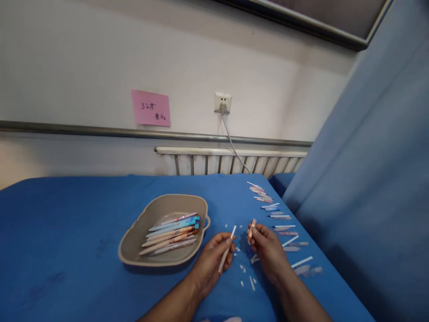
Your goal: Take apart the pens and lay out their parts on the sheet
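My left hand [217, 256] is closed on a pale pen barrel [223, 260] with a white stick [233, 231] poking out of its upper end. To its right, my right hand [266, 246] pinches a short orange pen part [251, 230], held apart from the barrel. Left of my hands sits a beige basin [134, 243] holding several pens [174, 235] in orange, blue and pale tones. Small white bits [241, 268] lie on the blue cloth between and below my hands.
Rows of pen parts [279, 217] lie along the right side of the blue-covered table [83, 214]. A blue curtain [362, 179] hangs at the right. Behind the table are a white radiator [231, 152] and a wall socket [222, 103] with a plugged-in cord.
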Motion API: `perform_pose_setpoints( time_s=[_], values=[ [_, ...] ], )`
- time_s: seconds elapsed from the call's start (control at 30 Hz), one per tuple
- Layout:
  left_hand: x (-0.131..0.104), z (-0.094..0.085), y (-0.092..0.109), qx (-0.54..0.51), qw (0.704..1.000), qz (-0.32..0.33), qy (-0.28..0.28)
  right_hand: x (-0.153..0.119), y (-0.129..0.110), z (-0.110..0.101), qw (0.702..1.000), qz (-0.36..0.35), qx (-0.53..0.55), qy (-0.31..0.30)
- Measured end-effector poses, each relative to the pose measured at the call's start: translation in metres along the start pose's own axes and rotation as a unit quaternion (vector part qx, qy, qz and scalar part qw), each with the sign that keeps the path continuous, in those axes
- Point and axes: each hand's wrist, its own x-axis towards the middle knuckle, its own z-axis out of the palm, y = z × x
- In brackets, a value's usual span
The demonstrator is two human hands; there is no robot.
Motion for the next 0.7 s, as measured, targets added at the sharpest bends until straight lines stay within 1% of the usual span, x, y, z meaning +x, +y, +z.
perform_pose_setpoints(
  time_s=[0.07,0.1,0.2,0.3,0.5,0.7],
  values=[
    [0.000,0.002,-0.001,0.041,0.999,0.013,-0.010,-0.002,-0.003,-0.004,0.991,0.044,0.125,-0.005],
    [-0.001,0.003,-0.001,0.061,0.998,0.017,-0.015,-0.002,-0.003,-0.005,0.984,0.057,0.169,-0.004],
    [-0.002,0.005,-0.002,0.113,0.993,0.021,-0.030,-0.001,-0.001,-0.009,0.968,0.082,0.238,-0.002],
    [-0.002,0.006,-0.003,0.146,0.988,0.014,-0.042,0.002,0.003,-0.009,0.962,0.106,0.252,-0.006],
    [0.000,0.006,-0.004,0.170,0.985,0.000,-0.041,0.005,0.007,-0.008,0.950,0.141,0.278,-0.013],
    [-0.002,0.008,-0.002,0.172,0.984,-0.010,-0.051,0.000,0.005,-0.005,0.958,0.136,0.251,-0.024]
  ],
)
